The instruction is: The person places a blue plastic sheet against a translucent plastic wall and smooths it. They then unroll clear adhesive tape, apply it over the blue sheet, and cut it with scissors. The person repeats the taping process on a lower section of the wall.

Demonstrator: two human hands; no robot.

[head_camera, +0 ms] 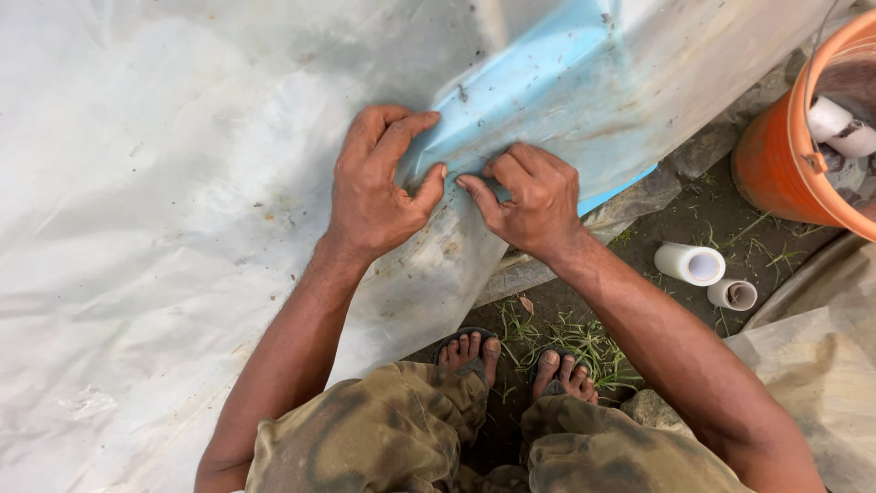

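We pinch the clear plastic sheet (182, 228) with both hands, left hand (374, 187) and right hand (534, 196), over the blue panel (529, 87); uneven pulling may tear or crease it.

Soft, even daylight filled the scene, as under an overcast sky, with no single bright source to be made out. The translucent plastic sheet (164, 228) took most of the light and read pale and milky, close to washed out toward the upper left, though without hard glare spots. Shadows were faint and diffuse: a soft one lay under the left hand (374, 187) and the right hand (529, 196), and the ground (675, 219) near the feet was the darkest zone. Focus was sharp on the hands and forearms. The orange bucket (776, 155) at the right edge looked bowed and stretched by wide-angle distortion, and the corners were slightly softer.
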